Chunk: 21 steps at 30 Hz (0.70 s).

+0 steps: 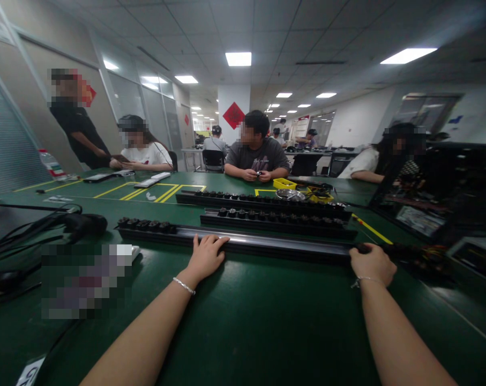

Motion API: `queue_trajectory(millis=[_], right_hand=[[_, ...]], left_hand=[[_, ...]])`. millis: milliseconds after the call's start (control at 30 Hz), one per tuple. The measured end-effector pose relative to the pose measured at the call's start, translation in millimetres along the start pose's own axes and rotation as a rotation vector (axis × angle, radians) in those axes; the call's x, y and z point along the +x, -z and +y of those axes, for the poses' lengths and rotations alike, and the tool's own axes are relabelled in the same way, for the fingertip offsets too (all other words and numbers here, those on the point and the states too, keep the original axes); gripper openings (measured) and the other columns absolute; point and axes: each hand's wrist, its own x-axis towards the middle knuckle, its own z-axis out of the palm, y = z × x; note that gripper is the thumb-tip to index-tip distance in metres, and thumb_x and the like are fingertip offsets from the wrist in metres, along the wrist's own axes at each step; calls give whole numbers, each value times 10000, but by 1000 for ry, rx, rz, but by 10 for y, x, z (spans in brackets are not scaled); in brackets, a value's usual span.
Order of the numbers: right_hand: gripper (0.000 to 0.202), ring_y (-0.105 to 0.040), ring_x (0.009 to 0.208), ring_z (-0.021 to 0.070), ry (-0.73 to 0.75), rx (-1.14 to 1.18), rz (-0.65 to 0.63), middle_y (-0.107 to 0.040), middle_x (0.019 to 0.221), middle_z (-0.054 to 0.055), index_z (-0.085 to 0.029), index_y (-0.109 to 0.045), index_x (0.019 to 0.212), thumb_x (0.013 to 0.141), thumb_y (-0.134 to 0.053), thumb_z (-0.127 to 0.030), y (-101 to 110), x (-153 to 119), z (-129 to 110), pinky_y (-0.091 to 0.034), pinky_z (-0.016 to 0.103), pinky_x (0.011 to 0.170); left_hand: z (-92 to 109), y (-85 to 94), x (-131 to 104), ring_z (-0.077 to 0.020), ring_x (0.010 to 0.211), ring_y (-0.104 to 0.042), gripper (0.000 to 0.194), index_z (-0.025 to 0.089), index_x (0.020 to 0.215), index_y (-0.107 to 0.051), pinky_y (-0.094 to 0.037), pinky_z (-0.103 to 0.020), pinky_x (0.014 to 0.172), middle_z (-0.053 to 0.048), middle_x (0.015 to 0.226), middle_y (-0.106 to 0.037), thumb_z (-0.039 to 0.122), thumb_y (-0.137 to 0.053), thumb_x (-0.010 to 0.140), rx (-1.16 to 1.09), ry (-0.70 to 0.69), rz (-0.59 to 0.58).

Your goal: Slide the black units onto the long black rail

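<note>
A long black rail (291, 244) lies across the green table in front of me. Several small black knob-like parts (146, 224) sit in a row at its left end, and the rest of its channel shows a bare, shiny floor. My left hand (208, 256) rests on the near edge of this rail with its fingers spread, holding nothing. At the rail's right end, my right hand (374, 264) is closed, thumb and fingers around a small black part (362, 248) that is mostly hidden.
Two more rails of black parts, a middle one (278, 221) and a far one (262, 199), lie behind. A metal dish (290, 194) and yellow tray (284, 184) stand beyond. Black cables (21, 241) lie left; open electronics equipment (423, 209) stands right. Several people sit around.
</note>
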Motion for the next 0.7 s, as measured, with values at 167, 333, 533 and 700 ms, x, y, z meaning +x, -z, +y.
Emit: queue_trajectory(millis=[167,333,533,700], right_hand=[[516,-512,1085,312,-122,23,35,-594,1135,172,-140,-553,1179,750,-494,-421,17,-20,-36,-382,395,920],[582,-538,1073,307,-106,16,61,-605,1145,183,-118,-516,1257,762,-475,-422,27,-48,-57,-369,393,957],[601,-497,1132,342,-117,-12,13,-561,1233,193,-112,-534,1272,785,-441,-451,49,-40,-52,-387,416,946],[550,-517,1122,331,-98,-20,32,-575,1225,182,-146,-563,1251,783,-459,-416,67,-32,-36,-397,429,943]], left_hand=[[-3,-2,4,-250,1168,-469,454,324,1271,-511,-108,-625,1081,-51,1154,-582,247,-483,825,-3,6,-5],[-6,-10,6,-252,1166,-471,455,325,1272,-512,-96,-626,1083,-53,1155,-584,248,-482,824,-11,6,-6],[8,6,6,-256,1176,-469,460,328,1279,-505,-103,-623,1087,-51,1169,-580,253,-483,826,3,10,-16],[17,12,7,-256,1173,-472,459,327,1278,-507,-105,-623,1087,-52,1171,-581,254,-485,825,0,12,-15]])
